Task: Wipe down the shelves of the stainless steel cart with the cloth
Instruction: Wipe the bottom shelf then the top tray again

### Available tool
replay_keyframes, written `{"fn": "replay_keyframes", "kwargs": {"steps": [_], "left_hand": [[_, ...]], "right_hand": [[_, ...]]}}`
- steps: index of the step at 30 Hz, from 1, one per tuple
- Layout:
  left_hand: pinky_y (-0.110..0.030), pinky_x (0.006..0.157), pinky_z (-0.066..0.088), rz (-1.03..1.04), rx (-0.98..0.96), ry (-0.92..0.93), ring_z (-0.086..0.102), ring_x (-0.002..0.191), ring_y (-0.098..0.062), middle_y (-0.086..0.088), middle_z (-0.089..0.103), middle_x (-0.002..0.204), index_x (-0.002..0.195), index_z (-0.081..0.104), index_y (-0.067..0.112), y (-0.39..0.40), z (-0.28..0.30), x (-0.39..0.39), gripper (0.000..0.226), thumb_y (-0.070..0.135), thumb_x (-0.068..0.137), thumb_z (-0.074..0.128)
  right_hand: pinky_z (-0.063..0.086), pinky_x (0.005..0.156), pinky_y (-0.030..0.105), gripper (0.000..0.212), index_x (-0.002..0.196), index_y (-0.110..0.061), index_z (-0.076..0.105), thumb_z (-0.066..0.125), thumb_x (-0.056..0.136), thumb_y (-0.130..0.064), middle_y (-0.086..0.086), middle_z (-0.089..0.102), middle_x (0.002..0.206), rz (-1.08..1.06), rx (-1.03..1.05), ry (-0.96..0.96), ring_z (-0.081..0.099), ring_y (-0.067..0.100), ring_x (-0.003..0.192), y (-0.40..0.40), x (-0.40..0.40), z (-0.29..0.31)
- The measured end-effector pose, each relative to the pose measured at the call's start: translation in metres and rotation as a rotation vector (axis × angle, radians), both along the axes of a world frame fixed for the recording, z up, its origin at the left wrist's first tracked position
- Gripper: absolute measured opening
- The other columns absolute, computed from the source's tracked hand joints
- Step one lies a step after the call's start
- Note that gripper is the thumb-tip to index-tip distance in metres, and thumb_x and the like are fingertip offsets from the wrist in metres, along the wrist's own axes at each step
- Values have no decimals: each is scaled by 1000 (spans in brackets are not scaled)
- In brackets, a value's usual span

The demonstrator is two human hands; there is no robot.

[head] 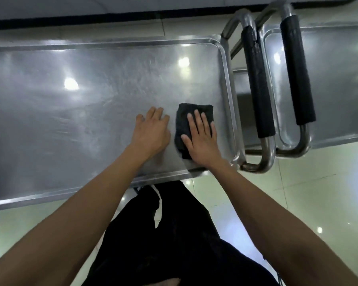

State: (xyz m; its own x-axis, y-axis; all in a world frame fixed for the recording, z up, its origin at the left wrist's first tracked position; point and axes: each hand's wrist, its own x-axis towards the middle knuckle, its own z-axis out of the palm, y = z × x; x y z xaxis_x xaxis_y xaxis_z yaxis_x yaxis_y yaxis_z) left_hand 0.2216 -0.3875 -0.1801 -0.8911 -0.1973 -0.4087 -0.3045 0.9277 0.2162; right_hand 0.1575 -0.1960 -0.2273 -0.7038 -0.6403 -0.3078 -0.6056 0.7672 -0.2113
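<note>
The right hand [202,139] lies flat just right of the frame's centre, fingers straight and slightly spread, pressing down on the dark cloth [186,122]. The cloth is folded into a rough rectangle; it shows beyond the fingertips and to the left of the palm, and its lower corner pokes out under the heel of the hand. Just beside it to the left, not touching the cloth, the left hand [153,131] rests palm-down on the bare metal with relaxed fingers, holding nothing.

Both hands sit on the top shelf [70,112] of the stainless steel cart, in its lower right part. The shelf's raised right rim [228,96] runs close past the cloth's right edge, leaving only a narrow strip of metal between them. The near rim [163,174] passes just under the right wrist. Leftward and toward the top of the frame the shelf stretches wide and unobstructed, with ceiling lights reflected in it.

Right of the rim stands the cart's handle [258,89], a steel loop with a black foam sleeve. Beside it is the matching handle [298,71] of a second cart [339,83] in the upper right. Pale floor tiles [298,193] fill the lower right.
</note>
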Motion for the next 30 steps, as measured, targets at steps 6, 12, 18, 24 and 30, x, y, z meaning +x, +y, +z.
{"fn": "replay_keyframes", "kwargs": {"steps": [6, 12, 18, 24, 30], "left_hand": [[-58, 111, 29, -36, 105, 17, 26, 145, -31, -11, 34, 157, 140, 50, 16, 24, 9, 12, 46, 29, 97, 44], [-56, 117, 21, 7, 178, 48, 19, 150, -28, -8, 27, 162, 147, 46, 20, 24, 16, -7, 49, 29, 99, 42], [-56, 115, 23, 49, 193, 36, 21, 148, -28, -9, 29, 160, 144, 49, 17, 21, 12, -41, 48, 27, 97, 45], [-51, 104, 36, 22, 42, 22, 36, 136, -31, -9, 45, 147, 123, 64, 15, 22, -2, -58, 37, 31, 95, 46], [-50, 100, 37, 41, -25, 41, 39, 134, -33, -9, 52, 138, 110, 72, 14, 32, -7, -59, 32, 31, 93, 50]], "right_hand": [[-5, 124, 47, 67, 160, -24, -7, 11, 103, -55, -1, -15, 167, -49, 36, -60, -17, 14, 153, 67, 52, 7], [-2, 125, 49, 67, 161, -25, 0, 18, 101, -51, -3, -9, 168, -114, 24, -70, -14, 13, 153, 69, 44, 11], [0, 124, 53, 75, 158, -22, 17, 29, 87, -42, -1, 6, 168, -205, 4, -28, -2, 17, 155, 42, 3, 13], [2, 123, 57, 77, 158, -22, 17, 34, 86, -43, 0, 7, 168, -161, -27, 7, 0, 20, 155, 14, -63, 5], [2, 123, 56, 74, 159, -23, 17, 33, 89, -43, 1, 7, 168, -134, -70, 14, 1, 22, 155, -45, -147, 4]]}}
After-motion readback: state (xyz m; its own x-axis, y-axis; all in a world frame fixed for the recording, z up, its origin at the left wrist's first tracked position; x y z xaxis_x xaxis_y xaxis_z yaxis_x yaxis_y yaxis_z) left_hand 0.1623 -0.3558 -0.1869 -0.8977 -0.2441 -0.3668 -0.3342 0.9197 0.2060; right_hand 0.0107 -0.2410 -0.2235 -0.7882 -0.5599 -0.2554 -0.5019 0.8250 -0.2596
